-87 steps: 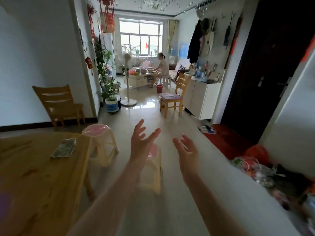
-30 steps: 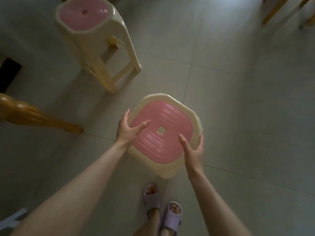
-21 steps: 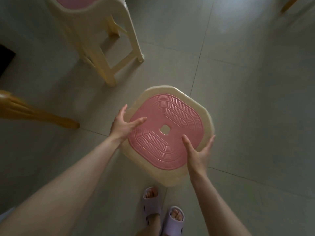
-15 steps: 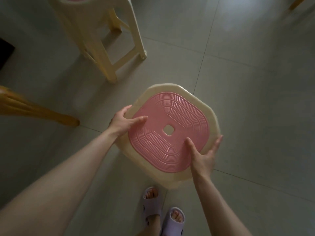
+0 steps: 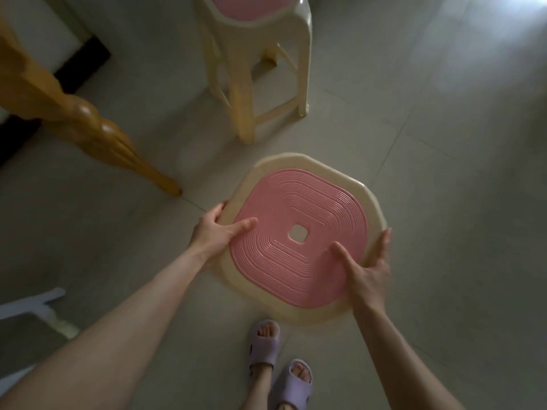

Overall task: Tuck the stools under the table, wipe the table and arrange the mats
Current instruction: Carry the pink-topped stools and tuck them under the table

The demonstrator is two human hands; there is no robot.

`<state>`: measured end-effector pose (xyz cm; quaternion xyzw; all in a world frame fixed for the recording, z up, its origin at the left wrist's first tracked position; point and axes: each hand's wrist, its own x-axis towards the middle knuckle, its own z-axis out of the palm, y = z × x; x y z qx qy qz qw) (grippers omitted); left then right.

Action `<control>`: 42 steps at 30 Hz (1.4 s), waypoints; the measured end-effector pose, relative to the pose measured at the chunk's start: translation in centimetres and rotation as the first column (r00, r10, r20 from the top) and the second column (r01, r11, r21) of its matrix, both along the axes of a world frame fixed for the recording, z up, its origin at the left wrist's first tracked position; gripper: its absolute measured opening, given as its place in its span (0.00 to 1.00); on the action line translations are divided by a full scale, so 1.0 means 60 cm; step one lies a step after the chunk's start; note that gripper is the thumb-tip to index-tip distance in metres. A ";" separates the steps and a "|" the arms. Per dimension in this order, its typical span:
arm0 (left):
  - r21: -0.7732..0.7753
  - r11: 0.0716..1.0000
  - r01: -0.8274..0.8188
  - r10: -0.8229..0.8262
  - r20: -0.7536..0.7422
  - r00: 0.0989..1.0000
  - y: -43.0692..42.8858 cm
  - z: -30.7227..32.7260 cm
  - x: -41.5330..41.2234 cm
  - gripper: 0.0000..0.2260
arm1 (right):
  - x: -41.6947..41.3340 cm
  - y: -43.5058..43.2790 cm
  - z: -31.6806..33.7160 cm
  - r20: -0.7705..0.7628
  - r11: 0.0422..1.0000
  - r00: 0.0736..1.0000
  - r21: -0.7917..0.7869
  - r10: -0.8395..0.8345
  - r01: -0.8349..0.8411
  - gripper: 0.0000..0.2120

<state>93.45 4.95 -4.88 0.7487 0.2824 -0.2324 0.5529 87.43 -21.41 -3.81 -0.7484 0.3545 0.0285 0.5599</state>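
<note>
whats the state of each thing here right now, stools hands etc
near stool, upright, gripped at the seat rim by both hands
far stool, upright on the floor, untouched
left hand, grips the near stool's left rim, thumb on seat
right hand, grips its right rim, thumb on seat
table leg, on the floor, left of both stools

Far stool (image 5: 257, 39) behind near stool (image 5: 299, 202)

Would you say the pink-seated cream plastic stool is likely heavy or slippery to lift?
Probably light: the pink-seated cream plastic stool looks thin-moulded. Likely stiff, as the left hand and right hand hold it only at opposite edges. Its gloss suggests a slippery grip.
</note>
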 end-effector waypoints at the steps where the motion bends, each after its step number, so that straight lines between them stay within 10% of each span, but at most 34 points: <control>1: 0.008 0.999 -0.044 0.044 0.013 0.999 0.019 0.013 -0.011 0.54 | 0.010 0.014 0.014 -0.001 0.999 0.999 0.007 0.046 -0.046 0.51; 10: -0.013 0.923 -0.384 0.384 0.086 0.919 0.121 0.073 -0.102 0.43 | 0.074 0.130 0.077 -0.009 0.937 0.937 0.011 0.348 -0.348 0.50; 20: 0.009 0.676 -0.737 0.732 0.110 0.673 0.216 0.093 -0.271 0.22 | 0.089 0.308 0.090 -0.037 0.671 0.671 -0.019 0.740 -0.741 0.48; 32: 0.048 0.350 -0.936 0.935 0.041 0.352 0.334 0.073 -0.450 0.43 | 0.023 0.557 0.094 -0.149 0.339 0.345 -0.066 0.927 -0.938 0.48; 42: -0.019 0.199 -0.980 0.980 0.033 0.198 0.437 0.004 -0.509 0.33 | -0.004 0.722 0.026 -0.118 0.165 0.180 -0.126 0.977 -0.978 0.47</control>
